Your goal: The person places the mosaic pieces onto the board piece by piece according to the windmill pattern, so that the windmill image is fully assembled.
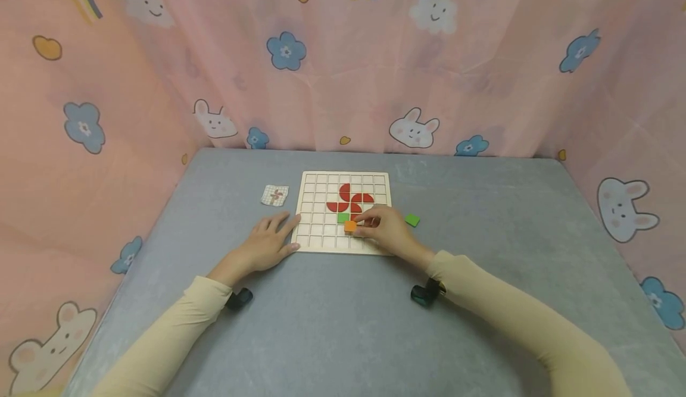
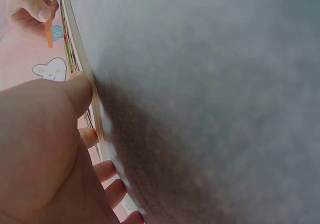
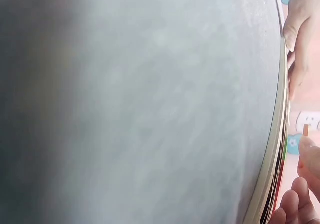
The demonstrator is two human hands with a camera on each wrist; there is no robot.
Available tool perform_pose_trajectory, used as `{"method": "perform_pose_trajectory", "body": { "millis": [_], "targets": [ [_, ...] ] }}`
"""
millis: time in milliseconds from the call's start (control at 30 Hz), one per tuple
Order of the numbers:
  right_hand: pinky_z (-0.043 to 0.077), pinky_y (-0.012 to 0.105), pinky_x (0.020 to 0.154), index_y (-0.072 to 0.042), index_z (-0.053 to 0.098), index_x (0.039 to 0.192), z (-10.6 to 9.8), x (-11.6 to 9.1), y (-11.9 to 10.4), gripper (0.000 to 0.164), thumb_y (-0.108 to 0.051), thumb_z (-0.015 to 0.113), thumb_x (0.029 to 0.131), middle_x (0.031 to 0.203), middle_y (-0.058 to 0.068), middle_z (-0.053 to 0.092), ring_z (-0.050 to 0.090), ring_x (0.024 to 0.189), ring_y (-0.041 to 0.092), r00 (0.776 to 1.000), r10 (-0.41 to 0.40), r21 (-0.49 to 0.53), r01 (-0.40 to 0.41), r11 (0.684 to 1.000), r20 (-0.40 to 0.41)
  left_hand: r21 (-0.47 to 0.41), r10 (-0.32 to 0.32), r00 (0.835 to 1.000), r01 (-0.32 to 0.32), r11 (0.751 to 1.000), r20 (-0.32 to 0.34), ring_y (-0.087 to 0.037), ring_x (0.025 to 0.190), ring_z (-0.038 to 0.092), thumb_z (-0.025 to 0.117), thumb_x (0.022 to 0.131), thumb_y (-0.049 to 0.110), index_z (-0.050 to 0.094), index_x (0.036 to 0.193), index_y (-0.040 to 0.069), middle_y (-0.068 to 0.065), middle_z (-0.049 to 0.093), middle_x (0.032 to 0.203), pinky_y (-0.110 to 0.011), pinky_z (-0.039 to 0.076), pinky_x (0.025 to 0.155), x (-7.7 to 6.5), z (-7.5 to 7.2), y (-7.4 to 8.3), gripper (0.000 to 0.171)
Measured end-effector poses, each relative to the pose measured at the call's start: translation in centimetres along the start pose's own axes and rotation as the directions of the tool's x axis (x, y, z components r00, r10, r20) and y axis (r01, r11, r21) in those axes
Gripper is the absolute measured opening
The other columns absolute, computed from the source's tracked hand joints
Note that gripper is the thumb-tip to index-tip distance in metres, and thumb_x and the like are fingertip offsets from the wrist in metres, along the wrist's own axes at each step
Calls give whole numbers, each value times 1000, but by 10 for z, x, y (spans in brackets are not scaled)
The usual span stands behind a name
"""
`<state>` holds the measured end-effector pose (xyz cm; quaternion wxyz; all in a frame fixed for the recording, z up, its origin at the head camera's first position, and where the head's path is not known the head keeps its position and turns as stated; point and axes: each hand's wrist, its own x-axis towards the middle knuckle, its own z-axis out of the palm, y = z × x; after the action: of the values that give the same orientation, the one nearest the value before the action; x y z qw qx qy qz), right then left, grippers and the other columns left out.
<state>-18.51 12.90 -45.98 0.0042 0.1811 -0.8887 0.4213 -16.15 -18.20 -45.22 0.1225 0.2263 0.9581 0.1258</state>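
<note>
A wooden grid board [image 1: 316,230] lies on the table, with red quarter-round tiles [image 1: 345,193] forming a pinwheel and a green square tile [image 1: 343,218] just below them. Between thumb and fingertips my right hand [image 1: 390,228] pinches an orange square tile [image 1: 351,226], held over the lower middle of the board; the tile shows edge-on in the left wrist view. My left hand [image 1: 266,243] rests at the board's left edge, fingers extended, its thumb touching the lower left corner. In the left wrist view the left thumb [image 2: 80,93] lies against the board's rim.
A small paper card [image 1: 276,195] printed with a red pinwheel on a grid lies left of the board. Another green square tile [image 1: 412,220] sits on the grey table [image 1: 332,325] to the right. A pink patterned curtain [image 1: 343,75] stands behind the table and along its sides.
</note>
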Motion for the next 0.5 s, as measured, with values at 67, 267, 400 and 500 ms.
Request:
{"method": "perform_pose_trajectory", "body": {
  "millis": [67, 267, 400, 500],
  "targets": [
    [45, 29, 72, -6, 85, 104, 2, 2, -1, 22, -13, 92, 84, 80, 0, 68, 57, 78, 17, 1000, -1, -10, 1, 1000, 4, -1, -1, 1000, 1, 1000, 3, -54, 148, 31, 52, 113, 34, 26, 168, 5, -30, 23, 169, -69, 26, 120, 0, 0, 0, 67],
    [45, 29, 72, -4, 85, 103, 6, 4, -3, 22, -11, 92, 83, 81, 3, 68, 56, 78, 17, 999, -32, -11, 32, 999, 0, 8, 1, 1000, -1, 1000, 6, -54, 148, 31, 52, 113, 35, 26, 168, 5, -30, 23, 169, -70, 26, 120, 1, 1, 0, 68],
    [45, 29, 72, -3, 85, 102, 8, 5, -3, 21, -9, 91, 83, 81, 4, 68, 56, 78, 17, 999, -40, -3, 40, 999, -3, 3, 3, 1000, -3, 1000, 2, -55, 148, 31, 52, 113, 33, 27, 168, 4, -31, 23, 168, -70, 27, 119, 1, 0, 0, 67],
    [45, 28, 72, -4, 85, 102, 8, 5, -4, 21, -9, 92, 83, 82, 4, 69, 57, 78, 17, 999, -33, 0, 33, 999, 2, 2, -2, 1000, 2, 1000, 11, -54, 148, 30, 52, 113, 34, 26, 168, 5, -30, 23, 169, -69, 25, 120, 1, 0, 0, 68]
  ]
}}
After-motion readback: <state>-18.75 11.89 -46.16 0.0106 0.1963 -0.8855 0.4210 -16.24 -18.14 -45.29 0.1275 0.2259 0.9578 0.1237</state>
